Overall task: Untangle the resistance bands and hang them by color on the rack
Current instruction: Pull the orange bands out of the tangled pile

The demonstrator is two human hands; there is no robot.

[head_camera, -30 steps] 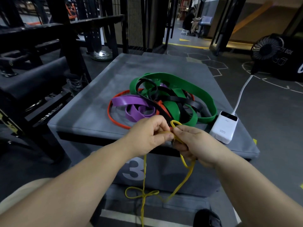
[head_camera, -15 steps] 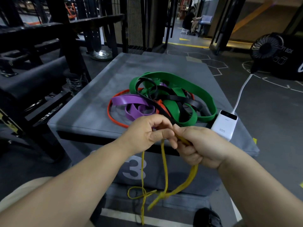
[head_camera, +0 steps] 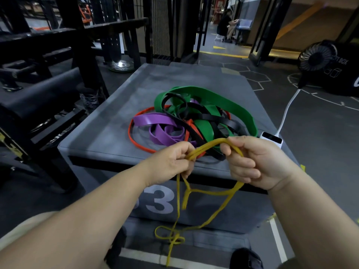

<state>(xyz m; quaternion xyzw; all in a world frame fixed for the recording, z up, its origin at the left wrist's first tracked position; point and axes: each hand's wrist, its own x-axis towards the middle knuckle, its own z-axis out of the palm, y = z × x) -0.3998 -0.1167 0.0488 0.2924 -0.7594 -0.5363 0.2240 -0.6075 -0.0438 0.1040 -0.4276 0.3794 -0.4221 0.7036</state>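
Left hand point(head_camera: 171, 164) at 9 o'clock and right hand point(head_camera: 252, 162) at 3 each pinch the yellow band point(head_camera: 211, 144), which arches between them. The band tangle point(head_camera: 204, 113) lies on the plyo box point(head_camera: 116, 136) at 12. The snarl point(head_camera: 174, 239) at 6 is possibly knotted, and pulling the hands apart could cinch it.

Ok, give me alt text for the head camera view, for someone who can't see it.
A left hand and right hand pinch a yellow band between them, its knotted tail hanging down. Behind, green, purple, black and red bands lie tangled on a grey box.
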